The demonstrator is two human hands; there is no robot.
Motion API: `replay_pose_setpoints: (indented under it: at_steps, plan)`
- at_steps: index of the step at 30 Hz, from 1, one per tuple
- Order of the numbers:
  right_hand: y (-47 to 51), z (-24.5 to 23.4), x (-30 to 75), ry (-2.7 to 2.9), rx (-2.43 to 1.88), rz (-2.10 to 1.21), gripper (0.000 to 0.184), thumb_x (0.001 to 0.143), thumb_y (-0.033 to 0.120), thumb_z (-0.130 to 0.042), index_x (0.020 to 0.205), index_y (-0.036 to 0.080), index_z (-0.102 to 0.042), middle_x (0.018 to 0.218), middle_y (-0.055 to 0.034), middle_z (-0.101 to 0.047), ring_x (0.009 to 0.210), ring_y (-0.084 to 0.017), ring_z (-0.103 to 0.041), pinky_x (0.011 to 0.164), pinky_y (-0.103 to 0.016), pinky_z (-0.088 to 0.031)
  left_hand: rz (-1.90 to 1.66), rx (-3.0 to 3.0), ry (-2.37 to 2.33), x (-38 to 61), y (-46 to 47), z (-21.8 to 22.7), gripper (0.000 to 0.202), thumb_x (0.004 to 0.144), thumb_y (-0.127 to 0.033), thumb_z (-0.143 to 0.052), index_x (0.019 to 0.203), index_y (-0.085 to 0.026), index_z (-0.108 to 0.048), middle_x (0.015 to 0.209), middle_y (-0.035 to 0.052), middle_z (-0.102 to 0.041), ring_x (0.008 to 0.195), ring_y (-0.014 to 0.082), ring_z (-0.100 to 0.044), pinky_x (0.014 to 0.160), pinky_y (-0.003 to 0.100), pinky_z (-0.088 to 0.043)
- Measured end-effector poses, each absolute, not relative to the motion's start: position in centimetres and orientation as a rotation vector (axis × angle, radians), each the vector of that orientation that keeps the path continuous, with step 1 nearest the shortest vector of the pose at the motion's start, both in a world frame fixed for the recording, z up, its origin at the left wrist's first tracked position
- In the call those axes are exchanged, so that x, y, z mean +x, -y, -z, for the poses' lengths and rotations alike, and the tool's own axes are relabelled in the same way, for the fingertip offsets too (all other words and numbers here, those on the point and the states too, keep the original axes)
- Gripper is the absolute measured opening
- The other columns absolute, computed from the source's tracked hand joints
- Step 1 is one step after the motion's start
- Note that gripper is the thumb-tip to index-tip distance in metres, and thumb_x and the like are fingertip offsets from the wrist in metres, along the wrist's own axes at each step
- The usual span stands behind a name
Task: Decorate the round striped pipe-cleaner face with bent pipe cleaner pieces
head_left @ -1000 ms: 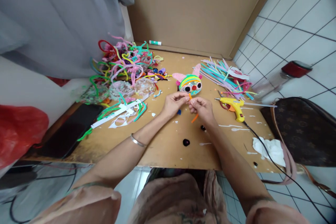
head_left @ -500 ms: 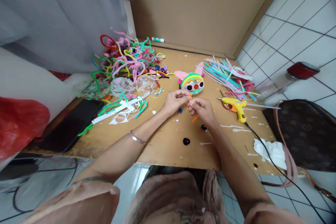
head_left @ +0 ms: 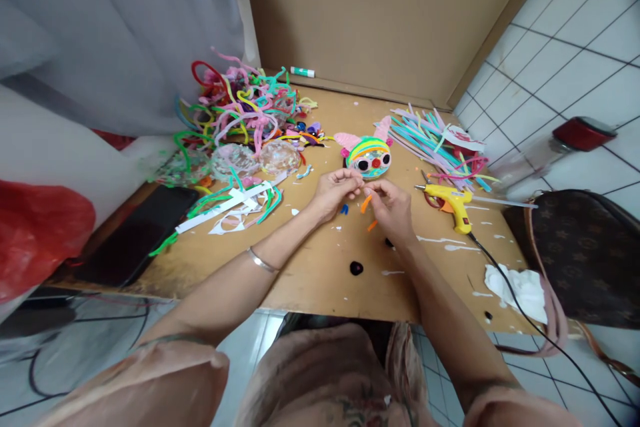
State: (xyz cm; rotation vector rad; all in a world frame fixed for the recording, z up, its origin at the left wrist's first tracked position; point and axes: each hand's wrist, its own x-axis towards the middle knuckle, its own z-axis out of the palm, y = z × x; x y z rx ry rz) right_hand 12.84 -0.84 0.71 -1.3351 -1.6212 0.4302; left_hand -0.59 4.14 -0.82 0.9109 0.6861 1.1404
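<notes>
My right hand point(head_left: 393, 208) is closed on a bent orange pipe cleaner point(head_left: 367, 204), its ends sticking out below the fingers. My left hand point(head_left: 336, 192) is pinched close beside it, fingertips almost meeting those of the right; whatever lies in that pinch is too small to make out. Just beyond both hands sits a round animal head point(head_left: 370, 155) with pink ears, a striped yellow and green top, black eyes and a red nose. Under my left hand lies a small blue piece point(head_left: 345, 209). A black pompom-like piece point(head_left: 356, 268) rests nearer the table's front edge.
Tangled pipe cleaners point(head_left: 245, 107) and clear plastic balls point(head_left: 280, 157) fill the left. A phone point(head_left: 135, 233) lies front left. At right are straight pipe cleaners point(head_left: 425, 140), a yellow glue gun point(head_left: 453, 200) with its cord, a tissue point(head_left: 517, 290) and a brown bag point(head_left: 590, 253).
The orange pipe cleaner has left the meeting point of my fingertips and hangs bent from my right hand. My right hand has turned slightly; the left stays pinched near the same spot.
</notes>
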Motion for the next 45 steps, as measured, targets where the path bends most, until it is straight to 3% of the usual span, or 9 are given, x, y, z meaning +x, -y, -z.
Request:
replay_pose_setpoints:
  at_steps: [6,12,18,23,29,35,45]
  plan:
    - [0.3,0.0,13.5,1.624,-1.477,-0.465,0.018,0.083,0.029,-0.055,0.075,0.019,-0.068,0.066,-0.0003,-0.067,0.055,-0.014,-0.055,0.06,-0.027,-0.043,-1.192,0.912,-0.754,-0.8,-4.2,1.1,0.013,0.066,-0.019,-0.073,0.073,-0.013,-0.063,0.065,-0.001,-0.065,0.053,0.0046,-0.054,0.051,0.017,-0.042]
    - [0.7,-0.1,13.7,2.116,-1.318,-0.368,0.016,0.085,0.018,-0.06,0.089,0.024,-0.075,0.086,-0.0033,-0.07,0.081,-0.018,-0.063,0.076,-0.031,-0.043,-1.316,0.969,-0.819,-1.4,-4.7,0.9,0.013,0.066,-0.024,-0.071,0.072,-0.015,-0.063,0.065,-0.0015,-0.064,0.052,0.0053,-0.052,0.051,0.018,-0.042]
    - [1.2,0.9,12.1,2.311,-1.354,-0.322,0.021,0.089,0.016,-0.054,0.082,0.022,-0.072,0.088,-0.0061,-0.067,0.088,-0.02,-0.058,0.081,-0.035,-0.041,-1.28,1.005,-0.828,-1.3,-4.4,0.8,0.013,0.067,-0.023,-0.071,0.073,-0.015,-0.064,0.065,-0.0017,-0.064,0.052,0.0057,-0.052,0.052,0.018,-0.043]
    - [0.9,0.2,12.7,1.951,-1.245,-0.682,0.017,0.089,0.023,-0.049,0.079,0.02,-0.063,0.083,-0.0034,-0.065,0.08,-0.016,-0.059,0.076,-0.031,-0.046,-1.124,1.121,-0.84,-1.5,-4.5,1.7,0.021,0.077,-0.033,-0.073,0.076,-0.014,-0.064,0.069,0.0009,-0.067,0.06,0.0087,-0.06,0.058,0.02,-0.049]
    - [0.3,-1.1,14.3,1.356,-1.245,-1.106,0.025,0.073,0.044,-0.07,0.077,0.021,-0.061,0.065,0.0024,-0.062,0.056,-0.01,-0.054,0.056,-0.024,-0.046,-0.892,1.121,-0.801,-1.6,-4.2,2.1,0.039,0.081,-0.053,-0.068,0.084,-0.014,-0.062,0.071,0.0052,-0.07,0.055,0.0123,-0.064,0.052,0.023,-0.052]
    - [-0.1,-1.1,14.4,1.057,-1.234,-1.302,0.034,0.058,0.043,-0.079,0.073,0.019,-0.061,0.057,0.004,-0.063,0.047,-0.007,-0.053,0.047,-0.021,-0.044,-1.111,1.182,-0.692,-1.1,-3.8,1.2,0.037,0.067,-0.043,-0.083,0.084,-0.014,-0.067,0.068,0.0009,-0.068,0.055,0.0078,-0.059,0.055,0.021,-0.05]
    - [0.0,-1.0,13.4,1.016,-1.315,-1.282,0.037,0.055,0.045,-0.08,0.073,0.018,-0.063,0.054,0.003,-0.064,0.043,-0.008,-0.055,0.043,-0.02,-0.045,-1.188,1.173,-0.737,-1.0,-3.7,1.1,0.032,0.065,-0.041,-0.083,0.075,-0.014,-0.068,0.06,-0.0016,-0.062,0.053,0.0068,-0.053,0.053,0.021,-0.044]
